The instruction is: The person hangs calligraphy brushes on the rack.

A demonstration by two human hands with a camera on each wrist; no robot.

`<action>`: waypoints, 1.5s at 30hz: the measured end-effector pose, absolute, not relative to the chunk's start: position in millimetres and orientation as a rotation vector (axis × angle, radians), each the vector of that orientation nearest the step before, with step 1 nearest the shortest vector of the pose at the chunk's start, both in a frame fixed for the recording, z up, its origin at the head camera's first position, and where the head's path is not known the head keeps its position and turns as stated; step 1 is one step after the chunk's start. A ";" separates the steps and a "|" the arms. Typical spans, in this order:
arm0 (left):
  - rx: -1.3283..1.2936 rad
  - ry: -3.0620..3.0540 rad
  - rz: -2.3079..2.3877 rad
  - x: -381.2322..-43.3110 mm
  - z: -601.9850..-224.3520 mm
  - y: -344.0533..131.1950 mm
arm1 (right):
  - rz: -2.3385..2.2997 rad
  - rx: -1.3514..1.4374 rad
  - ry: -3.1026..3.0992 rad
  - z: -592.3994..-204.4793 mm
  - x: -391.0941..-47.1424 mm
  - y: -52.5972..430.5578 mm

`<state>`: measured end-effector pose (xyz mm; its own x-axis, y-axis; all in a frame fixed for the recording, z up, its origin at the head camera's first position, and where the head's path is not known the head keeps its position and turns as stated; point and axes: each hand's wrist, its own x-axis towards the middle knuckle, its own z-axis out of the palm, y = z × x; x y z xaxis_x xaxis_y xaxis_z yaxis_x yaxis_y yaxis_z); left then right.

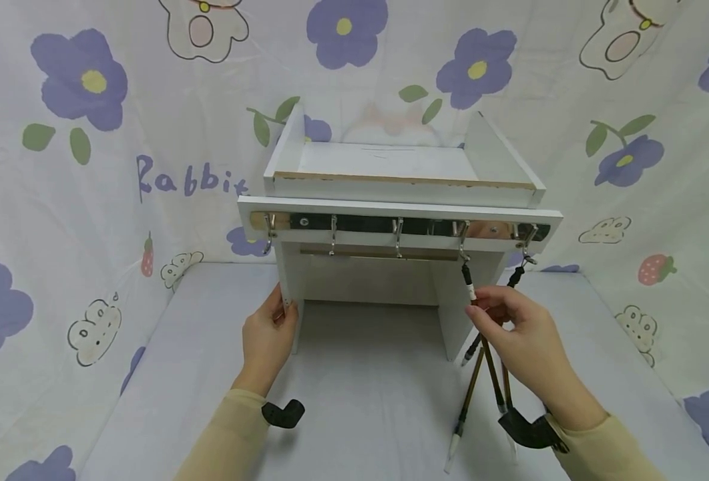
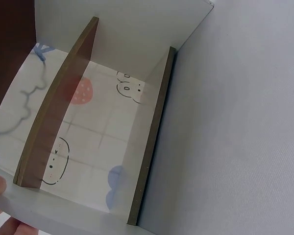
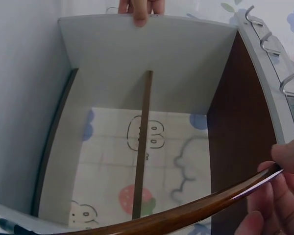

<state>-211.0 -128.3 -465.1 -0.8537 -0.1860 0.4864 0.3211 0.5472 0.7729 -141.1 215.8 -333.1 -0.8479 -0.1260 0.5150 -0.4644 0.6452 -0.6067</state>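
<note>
My right hand (image 1: 525,337) pinches the upper handle of a writing brush (image 1: 468,278) between thumb and fingers. The brush's dark upper tip is right at the fourth hook (image 1: 464,242) of the hook rail. In the right wrist view, its glossy brown handle (image 3: 186,213) runs across the foreground. My left hand (image 1: 268,341) grips the left side panel (image 1: 289,274) of a white shelf, thumb at the front edge. From the rightmost hook (image 1: 527,239) hangs another brush (image 1: 515,275), partly hidden behind my right hand. Below that hand, several brush handles and a pale bristle tip (image 1: 452,449) show.
The shelf's upper tray (image 1: 384,160) has raised sides. A metal hook rail (image 1: 366,224) crosses its front, with hooks to the left bearing nothing. Crossbars (image 3: 143,142) span the shelf's inside. White cloth (image 1: 360,401) lies underneath, and a flower-printed curtain (image 1: 198,120) hangs behind.
</note>
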 end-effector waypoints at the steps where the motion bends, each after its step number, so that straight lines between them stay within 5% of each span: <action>1: -0.111 -2.259 -1.282 -210.9 -465.2 -128.3 | 1.065 0.469 -2.419 -336.2 -142.2 217.7; 45: -0.110 -2.260 -1.263 -212.0 -465.7 -128.6 | 1.099 0.565 -2.324 -320.5 -128.1 204.5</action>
